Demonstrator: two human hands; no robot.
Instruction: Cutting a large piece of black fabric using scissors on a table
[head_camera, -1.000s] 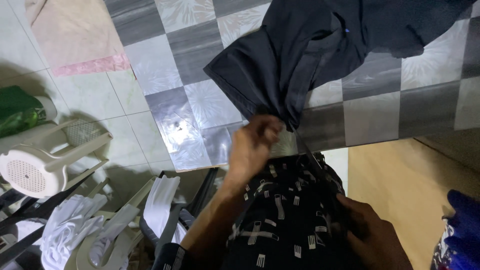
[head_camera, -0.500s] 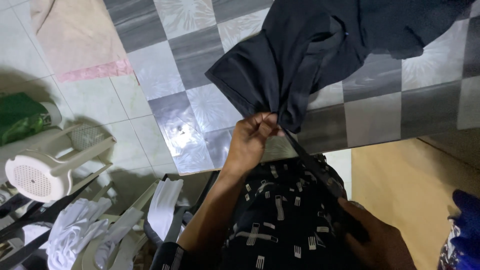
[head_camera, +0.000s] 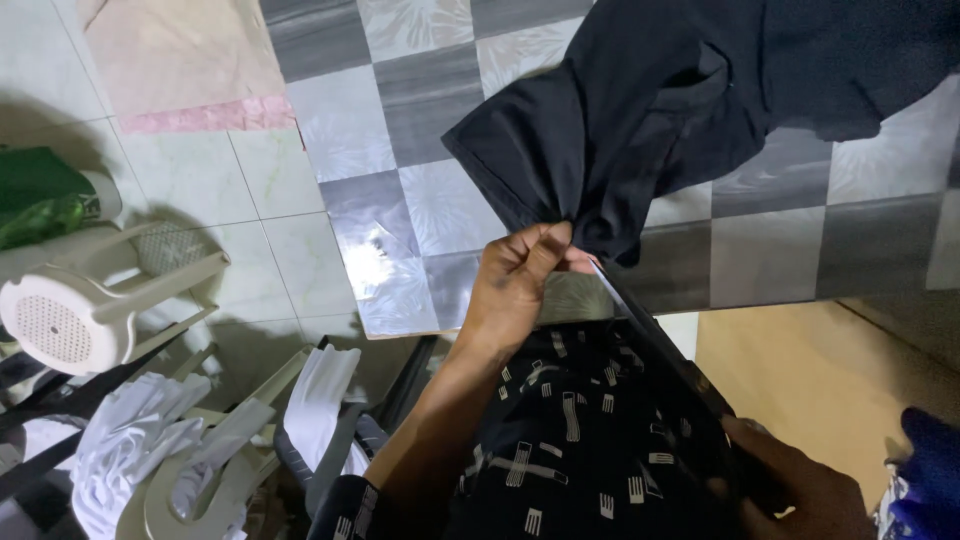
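A dark navy garment (head_camera: 690, 110) lies spread over the grey checkered floor mat (head_camera: 420, 210). My left hand (head_camera: 515, 285) pinches its lower edge and stretches a taut seam (head_camera: 650, 345) down to my right hand (head_camera: 800, 480), which grips the other end at the bottom right. Below the seam a black fabric with small white marks (head_camera: 580, 440) covers my lap.
A white plastic stool (head_camera: 90, 310) lies tipped at the left, with a green bundle (head_camera: 40, 205) behind it. White cloths (head_camera: 130, 450) hang over a rack at the lower left. Blue fabric (head_camera: 925, 475) sits at the right edge beside tan floor (head_camera: 820, 380).
My left hand has lifted slightly and tightened on the garment's edge, pulling the seam straighter. My right hand stays low at the right.
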